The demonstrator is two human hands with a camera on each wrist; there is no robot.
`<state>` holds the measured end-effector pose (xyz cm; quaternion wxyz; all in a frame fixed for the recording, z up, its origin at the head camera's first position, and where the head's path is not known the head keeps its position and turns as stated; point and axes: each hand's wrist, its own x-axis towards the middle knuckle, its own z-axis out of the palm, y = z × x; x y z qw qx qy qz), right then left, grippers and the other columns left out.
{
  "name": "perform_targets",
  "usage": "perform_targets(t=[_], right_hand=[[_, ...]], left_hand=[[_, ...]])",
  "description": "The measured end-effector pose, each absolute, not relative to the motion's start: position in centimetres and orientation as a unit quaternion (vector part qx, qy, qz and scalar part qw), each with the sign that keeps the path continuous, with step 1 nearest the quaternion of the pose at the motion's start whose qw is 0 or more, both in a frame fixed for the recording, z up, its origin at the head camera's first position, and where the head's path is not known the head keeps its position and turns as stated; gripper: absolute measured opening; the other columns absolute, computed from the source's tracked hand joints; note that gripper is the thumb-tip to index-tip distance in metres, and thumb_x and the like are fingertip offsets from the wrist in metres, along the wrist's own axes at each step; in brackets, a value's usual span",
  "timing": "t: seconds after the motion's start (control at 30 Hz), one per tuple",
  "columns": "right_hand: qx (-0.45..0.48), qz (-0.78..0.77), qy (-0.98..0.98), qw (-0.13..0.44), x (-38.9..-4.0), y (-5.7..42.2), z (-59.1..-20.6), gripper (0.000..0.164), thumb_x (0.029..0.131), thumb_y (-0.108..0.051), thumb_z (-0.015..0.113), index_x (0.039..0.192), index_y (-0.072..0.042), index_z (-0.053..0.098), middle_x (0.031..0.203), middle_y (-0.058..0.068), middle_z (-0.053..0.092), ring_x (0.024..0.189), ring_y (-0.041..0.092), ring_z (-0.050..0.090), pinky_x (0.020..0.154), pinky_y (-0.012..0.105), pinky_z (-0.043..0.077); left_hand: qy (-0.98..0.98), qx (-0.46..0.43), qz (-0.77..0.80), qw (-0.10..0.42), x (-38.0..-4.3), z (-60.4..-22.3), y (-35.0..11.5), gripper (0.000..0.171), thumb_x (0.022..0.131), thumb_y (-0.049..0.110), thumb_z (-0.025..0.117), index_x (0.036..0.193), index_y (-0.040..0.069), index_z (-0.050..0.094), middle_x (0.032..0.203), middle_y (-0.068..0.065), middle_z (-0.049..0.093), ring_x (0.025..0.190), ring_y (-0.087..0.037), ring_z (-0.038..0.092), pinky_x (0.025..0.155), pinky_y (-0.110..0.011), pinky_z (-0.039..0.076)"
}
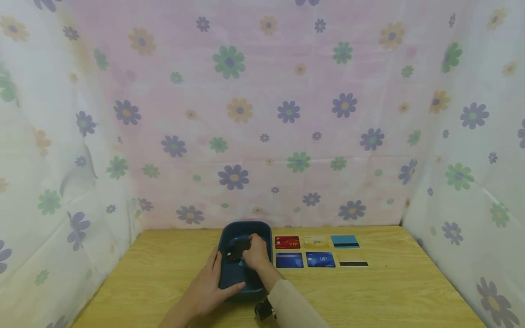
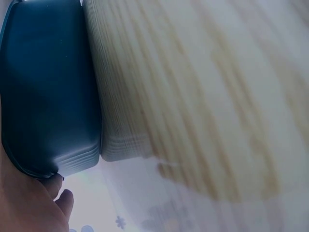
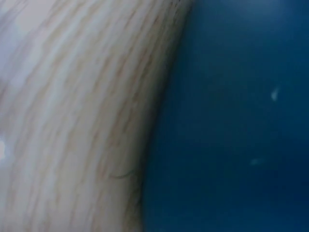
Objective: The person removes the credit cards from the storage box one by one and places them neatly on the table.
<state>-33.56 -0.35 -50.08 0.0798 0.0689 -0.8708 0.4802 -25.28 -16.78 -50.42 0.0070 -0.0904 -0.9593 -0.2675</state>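
Observation:
A dark blue plastic box (image 1: 242,279) stands on the table. My left hand (image 1: 205,282) holds its near left side, with the fingers along the outer wall and the thumb across the near rim. My right hand (image 1: 257,253) reaches inside the box, and its thumb and fingers pinch a black card (image 1: 234,251) with a small pale chip. A bit of lighter blue shows just under that hand. In the left wrist view the fingertips (image 2: 65,200) curl at the box's edge. The right wrist view shows only the box wall (image 3: 231,125) and the table.
Right of the box lie two rows of cards: a red VIP card (image 1: 287,243), a gold card (image 1: 316,242), a light blue card (image 1: 345,239), a dark blue card (image 1: 289,260), a blue VIP card (image 1: 321,259) and a yellowish striped card (image 1: 353,261). Flowered cloth (image 1: 262,114) surrounds the wooden table (image 1: 176,255).

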Motion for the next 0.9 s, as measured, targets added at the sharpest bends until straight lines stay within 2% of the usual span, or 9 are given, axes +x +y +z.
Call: perform_targets(t=[0.57,0.77,0.9], right_hand=[[0.078,0.489,-0.866,0.07,-33.25,-0.33,-49.65,0.047,0.08,0.01,0.066,0.126,0.009,0.062,0.116,0.024,0.066,0.11,0.036,0.063,0.095,0.051,0.053],[0.096,0.495,-0.859,0.086,-33.11,-0.3,-49.53,0.048,0.081,0.01,0.065,0.129,0.01,0.061,0.116,0.024,0.067,0.108,0.036,0.064,0.097,0.053,0.053],[0.117,0.491,-0.855,0.12,-32.97,-0.18,-49.42,0.047,0.08,0.011,0.061,0.127,0.011,0.061,0.113,0.026,0.067,0.106,0.038,0.064,0.092,0.053,0.055]], left_hand=[[-0.959,-0.095,-0.266,0.007,-25.29,-50.34,-16.88,0.122,0.084,0.078,0.061,0.159,-0.008,0.02,0.169,-0.024,0.007,0.145,-0.049,0.036,0.111,-0.062,0.039],[-0.959,-0.096,-0.268,0.005,-25.33,-50.35,-16.94,0.122,0.084,0.078,0.061,0.16,-0.007,0.019,0.17,-0.023,0.006,0.145,-0.049,0.036,0.11,-0.062,0.04],[-0.958,-0.096,-0.269,0.003,-25.4,-50.38,-16.92,0.123,0.083,0.08,0.061,0.16,-0.006,0.018,0.17,-0.022,0.005,0.145,-0.047,0.037,0.11,-0.061,0.04]])
